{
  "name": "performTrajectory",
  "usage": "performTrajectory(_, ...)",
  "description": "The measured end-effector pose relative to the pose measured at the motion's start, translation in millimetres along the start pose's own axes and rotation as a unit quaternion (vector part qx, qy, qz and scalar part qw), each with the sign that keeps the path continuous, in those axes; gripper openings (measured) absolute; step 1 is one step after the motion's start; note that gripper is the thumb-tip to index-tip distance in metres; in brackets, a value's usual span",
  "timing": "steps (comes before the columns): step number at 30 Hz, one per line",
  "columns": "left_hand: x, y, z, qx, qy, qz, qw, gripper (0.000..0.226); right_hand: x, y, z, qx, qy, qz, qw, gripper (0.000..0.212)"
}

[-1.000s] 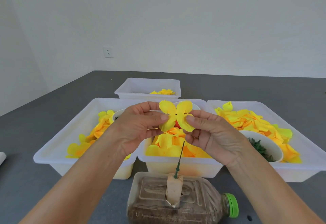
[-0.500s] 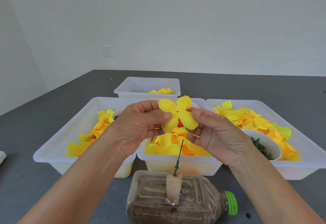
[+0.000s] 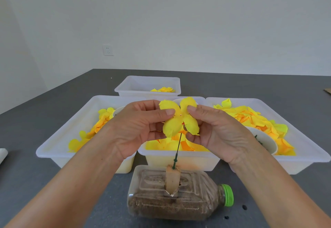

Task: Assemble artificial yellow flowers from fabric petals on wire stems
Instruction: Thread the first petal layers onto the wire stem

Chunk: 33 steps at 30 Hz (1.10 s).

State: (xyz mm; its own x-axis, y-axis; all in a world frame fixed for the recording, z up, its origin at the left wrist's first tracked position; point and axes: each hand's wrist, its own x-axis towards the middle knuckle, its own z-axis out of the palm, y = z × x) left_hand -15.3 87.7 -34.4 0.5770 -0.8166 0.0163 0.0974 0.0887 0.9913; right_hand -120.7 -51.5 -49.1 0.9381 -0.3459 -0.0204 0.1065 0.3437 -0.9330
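Both my hands, left hand (image 3: 138, 125) and right hand (image 3: 216, 131), pinch the petal piece (image 3: 179, 118), now lowered mid-frame onto the wire stem (image 3: 178, 148); threading looks underway.

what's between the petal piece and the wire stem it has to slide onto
Nothing visible: the petal piece, pinched by the left hand and right hand, sits right over the wire stem tip.

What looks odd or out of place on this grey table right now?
The clear plastic bottle with a green cap lies on its side, filled with brown grains, and a flap cut in its wall props the green wire stem. It appears to be a makeshift stand. Nothing looks spilled.
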Motion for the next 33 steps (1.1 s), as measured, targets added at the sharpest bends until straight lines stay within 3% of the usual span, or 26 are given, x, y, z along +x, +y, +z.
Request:
performTrajectory(7, -6.7, -3.4, 3.1, 0.002, -0.008, -0.021, 1.000, 0.019, -6.8, 1.5, 1.1, -0.015, 0.010, 0.009, 1.000, 0.033)
performTrajectory(10, -9.8, -9.1, 5.5, -0.002, -0.011, -0.042, 0.999, 0.010, -10.4, 5.0, -1.7, -0.019, 0.014, 0.018, 1.000, 0.026)
performTrajectory(17, -10.9, -20.0, 7.2, -0.012, -0.001, -0.079, 0.997, 0.025, -13.0, 14.7, -4.3, -0.028, 0.026, 0.024, 0.999, 0.019)
performTrajectory(26, -10.3, -21.8, 9.8, -0.071, 0.030, -0.069, 0.995, 0.013, -6.7, 12.4, 1.9, -0.076, 0.047, 0.001, 0.996, 0.012)
performTrajectory(30, -10.5, -22.4, 10.9, -0.083, 0.040, -0.069, 0.993, 0.012, -6.2, 11.3, 2.5, -0.086, 0.052, -0.004, 0.995, 0.024)
performTrajectory(33, -11.3, -24.3, 10.4, -0.095, 0.046, -0.068, 0.992, 0.007, -4.6, 10.5, 2.4, -0.096, 0.056, -0.003, 0.994, 0.009)
